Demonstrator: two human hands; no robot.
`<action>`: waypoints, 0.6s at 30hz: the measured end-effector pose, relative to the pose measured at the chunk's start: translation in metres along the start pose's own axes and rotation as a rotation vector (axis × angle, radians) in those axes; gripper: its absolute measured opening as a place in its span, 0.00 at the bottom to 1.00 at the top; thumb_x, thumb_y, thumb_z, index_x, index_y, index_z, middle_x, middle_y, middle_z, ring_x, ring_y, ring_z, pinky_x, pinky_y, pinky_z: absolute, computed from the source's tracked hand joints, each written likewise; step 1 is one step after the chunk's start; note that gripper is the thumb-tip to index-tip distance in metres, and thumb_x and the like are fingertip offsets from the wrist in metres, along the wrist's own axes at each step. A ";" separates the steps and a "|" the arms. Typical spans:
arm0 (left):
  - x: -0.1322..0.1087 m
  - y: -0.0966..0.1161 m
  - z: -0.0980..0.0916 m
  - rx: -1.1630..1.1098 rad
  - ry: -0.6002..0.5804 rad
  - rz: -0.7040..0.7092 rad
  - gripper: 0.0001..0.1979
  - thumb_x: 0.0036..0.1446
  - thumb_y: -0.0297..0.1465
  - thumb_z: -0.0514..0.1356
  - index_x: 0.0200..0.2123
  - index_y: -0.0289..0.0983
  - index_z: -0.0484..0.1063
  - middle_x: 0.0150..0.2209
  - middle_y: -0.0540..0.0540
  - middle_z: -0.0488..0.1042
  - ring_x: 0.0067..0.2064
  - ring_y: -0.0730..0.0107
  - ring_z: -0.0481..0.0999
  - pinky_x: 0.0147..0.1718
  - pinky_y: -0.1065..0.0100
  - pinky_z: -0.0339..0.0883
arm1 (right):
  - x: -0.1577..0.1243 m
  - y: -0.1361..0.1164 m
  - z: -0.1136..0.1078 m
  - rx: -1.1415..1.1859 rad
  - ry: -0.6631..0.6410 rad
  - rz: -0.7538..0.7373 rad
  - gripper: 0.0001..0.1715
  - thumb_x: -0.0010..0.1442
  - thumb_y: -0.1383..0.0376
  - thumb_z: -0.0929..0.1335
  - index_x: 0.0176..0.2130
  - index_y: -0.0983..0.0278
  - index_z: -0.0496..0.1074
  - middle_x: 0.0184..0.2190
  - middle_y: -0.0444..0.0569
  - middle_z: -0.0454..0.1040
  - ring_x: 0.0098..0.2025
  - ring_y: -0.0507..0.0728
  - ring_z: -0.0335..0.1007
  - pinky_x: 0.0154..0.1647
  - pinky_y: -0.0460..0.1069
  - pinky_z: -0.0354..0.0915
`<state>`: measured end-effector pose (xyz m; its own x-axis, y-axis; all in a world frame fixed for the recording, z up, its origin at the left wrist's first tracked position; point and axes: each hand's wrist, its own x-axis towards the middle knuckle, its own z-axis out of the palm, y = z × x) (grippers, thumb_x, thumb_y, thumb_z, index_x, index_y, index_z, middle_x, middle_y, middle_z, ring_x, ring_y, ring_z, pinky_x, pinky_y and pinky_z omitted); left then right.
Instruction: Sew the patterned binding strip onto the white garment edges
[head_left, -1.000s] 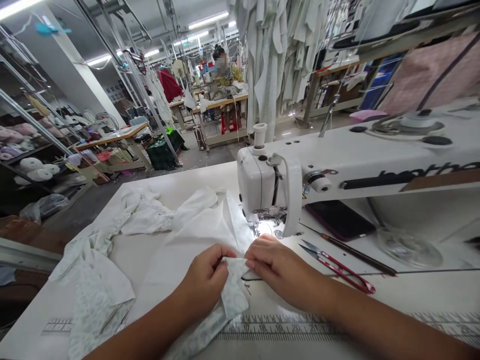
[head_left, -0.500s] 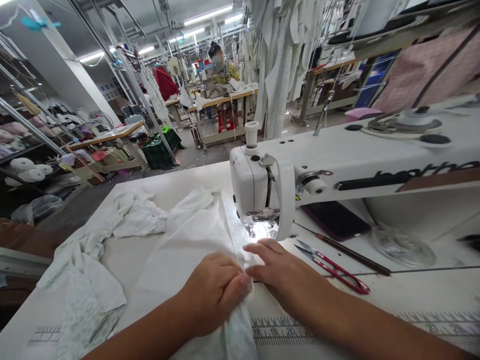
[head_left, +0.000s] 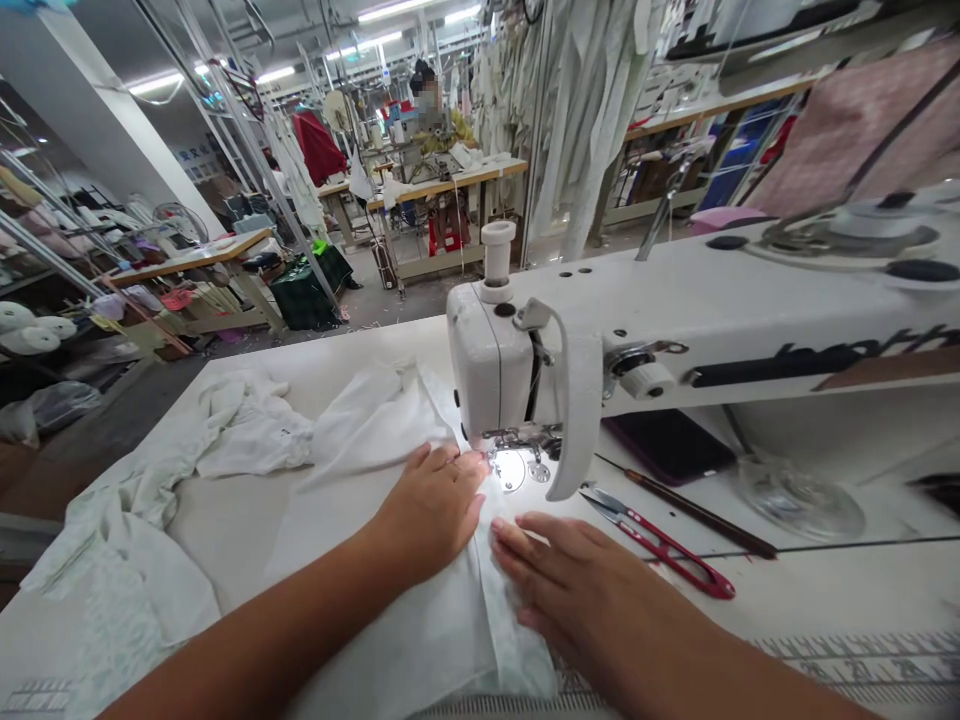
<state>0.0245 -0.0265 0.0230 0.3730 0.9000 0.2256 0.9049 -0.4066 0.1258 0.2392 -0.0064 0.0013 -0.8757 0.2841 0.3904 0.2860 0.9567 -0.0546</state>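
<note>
White fabric (head_left: 390,620) with a folded strip along its right edge runs up to the needle area of a white sewing machine (head_left: 491,360). My left hand (head_left: 427,515) lies flat on it, fingertips right beside the presser foot (head_left: 491,455). Lower and to the right, my right hand (head_left: 562,580) rests with outstretched fingers on the strip (head_left: 517,620). Neither hand grips the fabric. The machine's lamp lights the metal plate (head_left: 511,472) beside the foot.
Red-handled thread snips (head_left: 667,550), a thin brown-handled tool (head_left: 697,508) and a dark phone (head_left: 671,445) lie right of the needle. A patterned pale garment (head_left: 135,560) is heaped on the left. A printed ruler (head_left: 847,655) crosses the table's front. Another person (head_left: 435,120) sits farther back.
My left hand has moved forward to the presser foot and flattened from a pinch on the fabric. My right hand has drawn back from the needle area, and the strip lies straighter.
</note>
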 end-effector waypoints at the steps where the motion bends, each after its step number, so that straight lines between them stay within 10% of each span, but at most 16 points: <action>1: 0.004 -0.004 0.000 -0.013 0.004 -0.005 0.09 0.60 0.26 0.54 0.44 0.34 0.70 0.41 0.40 0.76 0.51 0.52 0.69 0.55 0.47 0.59 | 0.000 0.002 0.003 -0.014 0.005 0.013 0.23 0.71 0.57 0.58 0.55 0.66 0.70 0.56 0.49 0.72 0.55 0.59 0.66 0.54 0.55 0.63; 18: 0.023 -0.031 0.008 -0.079 0.056 0.058 0.10 0.58 0.26 0.52 0.24 0.39 0.63 0.29 0.45 0.70 0.44 0.55 0.69 0.49 0.51 0.63 | 0.015 0.008 0.003 -0.043 -0.037 0.064 0.27 0.70 0.53 0.55 0.55 0.66 0.70 0.57 0.52 0.71 0.56 0.61 0.67 0.49 0.57 0.64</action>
<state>0.0066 0.0083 0.0169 0.4102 0.8655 0.2876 0.8623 -0.4707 0.1866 0.2271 0.0056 0.0040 -0.8685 0.3476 0.3534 0.3577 0.9330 -0.0385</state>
